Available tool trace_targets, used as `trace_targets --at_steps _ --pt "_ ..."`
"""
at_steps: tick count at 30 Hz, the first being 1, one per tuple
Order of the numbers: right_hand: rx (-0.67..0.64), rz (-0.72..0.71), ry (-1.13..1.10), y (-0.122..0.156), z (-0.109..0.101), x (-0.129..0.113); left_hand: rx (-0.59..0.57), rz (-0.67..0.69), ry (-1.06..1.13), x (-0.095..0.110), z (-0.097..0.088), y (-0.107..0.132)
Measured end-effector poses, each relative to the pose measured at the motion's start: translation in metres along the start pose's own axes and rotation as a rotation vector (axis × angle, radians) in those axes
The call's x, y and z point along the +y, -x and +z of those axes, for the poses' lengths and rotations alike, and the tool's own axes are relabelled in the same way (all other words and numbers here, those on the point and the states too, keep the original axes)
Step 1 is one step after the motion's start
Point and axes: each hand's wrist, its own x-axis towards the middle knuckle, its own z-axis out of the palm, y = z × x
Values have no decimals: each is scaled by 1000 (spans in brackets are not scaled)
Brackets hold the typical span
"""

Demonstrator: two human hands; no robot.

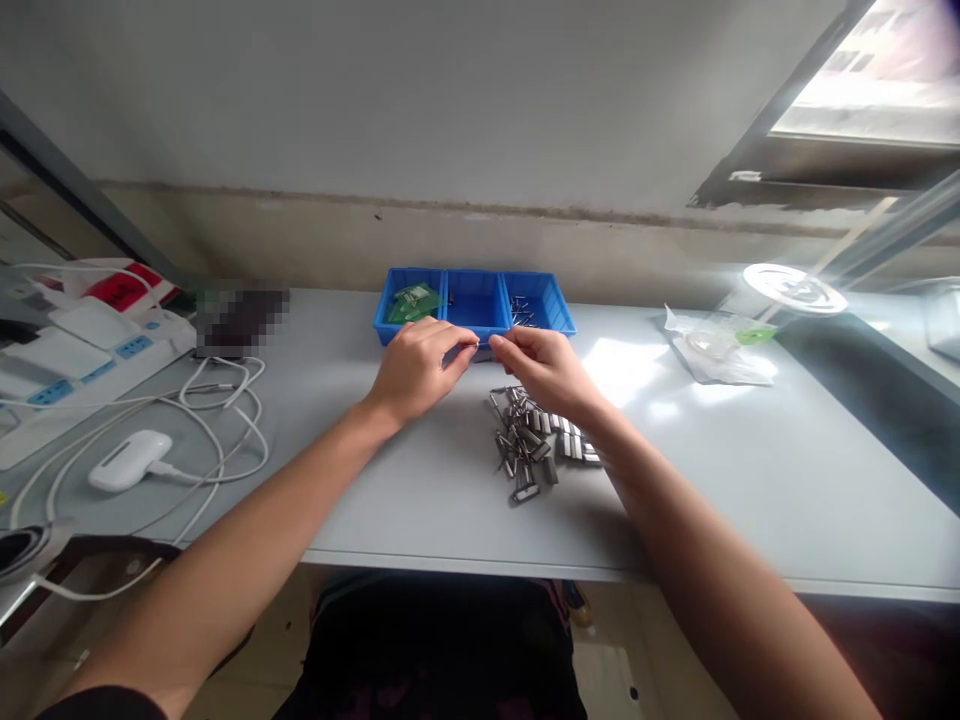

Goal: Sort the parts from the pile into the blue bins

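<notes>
My left hand (420,368) and my right hand (546,368) face each other just in front of a blue divided bin (475,318). Both are closed in a pinch, fingertips close together. Whatever sits between them is too small to name. The bin's left compartment contains green packets (412,302), and its right one has several thin metal pins (521,310). A small dark speck shows in the middle compartment. Below my right hand lies a heap of metal parts (525,440), some block-shaped and some rod-like, partly hidden by my right forearm.
On the left are a white power strip (105,360), looped white cables (217,410) and a white charging case (129,460). A clear plastic bag (716,345) and a round white lamp base (793,290) are on the right. A wall stands behind the table (420,510).
</notes>
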Motion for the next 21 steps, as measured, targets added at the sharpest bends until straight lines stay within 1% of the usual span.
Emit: trace_targets --at_steps 3,5,10,12,16,19,21 --pt "45 16 -55 0 1 -1 10 38 28 1 -1 0" --pt "68 23 -88 0 0 -4 -5 54 46 2 -1 -1" --pt "147 -3 -212 1 -18 -10 -104 126 97 3 -3 0" --pt "178 -8 -308 -1 -28 -9 -177 144 111 4 -3 1" --pt "229 35 -522 -5 -41 -1 -377 177 119 4 -2 4" --pt "270 139 -604 -9 -44 7 -494 213 107 5 -3 5" --pt "300 232 -618 -11 -44 12 -546 231 103 5 -3 5"
